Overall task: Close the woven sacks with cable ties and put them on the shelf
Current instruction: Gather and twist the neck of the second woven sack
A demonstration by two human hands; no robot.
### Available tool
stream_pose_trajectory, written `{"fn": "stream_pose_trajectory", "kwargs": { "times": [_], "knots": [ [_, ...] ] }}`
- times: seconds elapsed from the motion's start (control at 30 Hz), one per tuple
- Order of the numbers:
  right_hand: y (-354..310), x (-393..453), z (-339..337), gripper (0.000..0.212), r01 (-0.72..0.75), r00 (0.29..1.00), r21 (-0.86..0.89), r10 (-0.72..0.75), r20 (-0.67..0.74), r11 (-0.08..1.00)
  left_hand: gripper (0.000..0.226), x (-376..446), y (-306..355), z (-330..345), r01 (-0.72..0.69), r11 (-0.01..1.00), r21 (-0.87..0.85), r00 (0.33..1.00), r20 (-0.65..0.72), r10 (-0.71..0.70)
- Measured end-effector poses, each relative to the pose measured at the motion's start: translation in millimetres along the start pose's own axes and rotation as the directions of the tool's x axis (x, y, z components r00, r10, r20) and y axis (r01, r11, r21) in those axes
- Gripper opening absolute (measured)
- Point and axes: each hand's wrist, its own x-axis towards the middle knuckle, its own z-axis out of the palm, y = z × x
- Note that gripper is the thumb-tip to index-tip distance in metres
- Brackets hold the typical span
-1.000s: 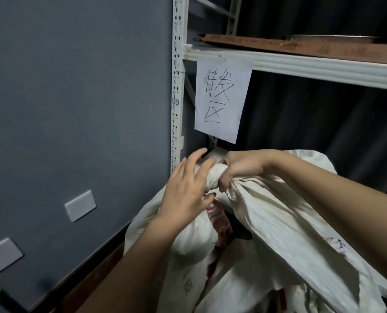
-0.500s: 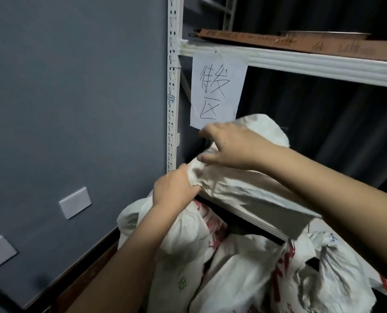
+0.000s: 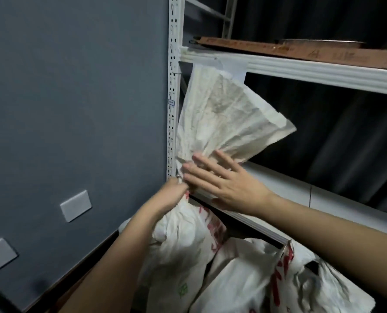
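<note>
At the left of the frame there is only the grey-blue painted wall (image 3: 75, 98) with a pale rectangular cover plate (image 3: 75, 208) on it, and then, a little left of the centre, the white perforated metal upright of the shelf (image 3: 173, 86). Just right of this upright is the task's thing, a crumpled off-white woven sack with red printing (image 3: 188, 227); its body hangs in the lower centre below the edge of the white metal shelf board (image 3: 323, 199), and its loose mouth (image 3: 221, 116) fans upward in the centre, reaching a white paper sheet taped to the upper white shelf beam (image 3: 301, 68). The left hand (image 3: 175, 193) is curled tight round the gathered neck, and the right hand (image 3: 219, 177) lies on the same neck with straight, spread fingers, so the two hands are touching together there. No cable tie is visible. I judge the cloth to be soft and limp, a bit slippery, not fragile, and the filled body somewhat heavy, so the neck is the good place to hold, with a second hand under the bulge when lifting. At the lower right lie more white sacks with red print (image 3: 301, 279)
</note>
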Motion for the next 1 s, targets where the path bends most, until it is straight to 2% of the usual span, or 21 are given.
{"fn": "stream_pose_trajectory", "kwargs": {
  "times": [0.07, 0.13, 0.23, 0.27, 0.3, 0.37, 0.43, 0.47, 0.53, 0.57, 0.63, 0.7, 0.77, 0.87, 0.93, 1.0],
  "knots": [
    [13, 13, 10, 0.064, -0.019, 0.999, -0.058, 0.022, 0.043, 0.998, 0.025, -9, 8, 3, -0.102, 0.994, 0.03, 0.991, 0.093, 0.099],
    [22, 24, 17, 0.051, 0.021, 0.999, -0.05, -0.023, -0.033, 0.999, 0.023, -12, 12, 6, -0.147, 0.984, 0.101, 0.974, 0.187, 0.126],
    [33, 39, 18, 0.031, 0.132, 0.981, 0.067, -0.121, -0.15, 0.989, 0.021, -11, 10, 5, -0.173, 0.97, 0.171, 0.966, 0.22, 0.134],
    [37, 43, 18, 0.02, 0.131, 0.986, 0.137, -0.115, -0.123, 0.982, 0.02, -10, 9, 6, -0.184, 0.961, 0.207, 0.971, 0.188, 0.146],
    [39, 47, 15, 0.014, 0.09, 0.996, 0.211, -0.085, -0.031, 0.973, 0.02, -8, 9, 7, -0.191, 0.944, 0.269, 0.978, 0.137, 0.159],
    [41, 50, 8, 0.031, -0.125, 0.971, 0.35, 0.042, 0.234, 0.929, 0.028, -5, 10, 9, -0.168, 0.876, 0.452, 0.98, -0.015, 0.196],
    [41, 53, 3, 0.048, -0.374, 0.877, 0.499, 0.123, 0.463, 0.782, 0.044, -7, 12, 12, -0.126, 0.778, 0.615, 0.942, -0.172, 0.289],
    [42, 54, 1, 0.053, -0.48, 0.824, 0.58, 0.113, 0.555, 0.658, 0.05, -6, 11, 14, -0.128, 0.721, 0.681, 0.91, -0.209, 0.359],
    [45, 54, 1, 0.062, -0.624, 0.742, 0.672, 0.032, 0.669, 0.399, 0.054, -7, 9, 17, -0.156, 0.598, 0.787, 0.847, -0.205, 0.49],
    [47, 54, 3, 0.066, -0.665, 0.715, 0.683, -0.005, 0.699, 0.303, 0.055, -7, 7, 18, -0.173, 0.552, 0.816, 0.826, -0.185, 0.532],
    [48, 53, 9, 0.074, -0.706, 0.684, 0.684, -0.07, 0.726, 0.184, 0.057, -7, 4, 19, -0.192, 0.501, 0.844, 0.811, -0.151, 0.566],
    [47, 53, 13, 0.08, -0.723, 0.667, 0.677, -0.112, 0.736, 0.139, 0.058, -6, 1, 23, -0.194, 0.47, 0.861, 0.796, -0.142, 0.588],
    [45, 51, 13, 0.086, -0.739, 0.645, 0.659, -0.134, 0.752, 0.141, 0.053, -7, 2, 24, -0.178, 0.465, 0.867, 0.806, -0.143, 0.575],
    [51, 47, 6, 0.099, -0.74, 0.622, 0.629, -0.114, 0.775, 0.239, 0.044, -6, 3, 22, -0.136, 0.463, 0.876, 0.846, -0.142, 0.515],
    [57, 46, -8, 0.091, -0.707, 0.669, 0.626, 0.024, 0.743, 0.329, 0.039, -4, 3, 19, -0.113, 0.505, 0.856, 0.867, -0.164, 0.47],
    [56, 46, -25, 0.071, -0.622, 0.774, 0.578, 0.305, 0.555, 0.527, 0.036, -2, 3, 15, -0.052, 0.573, 0.818, 0.891, -0.221, 0.396]
  ]
}}
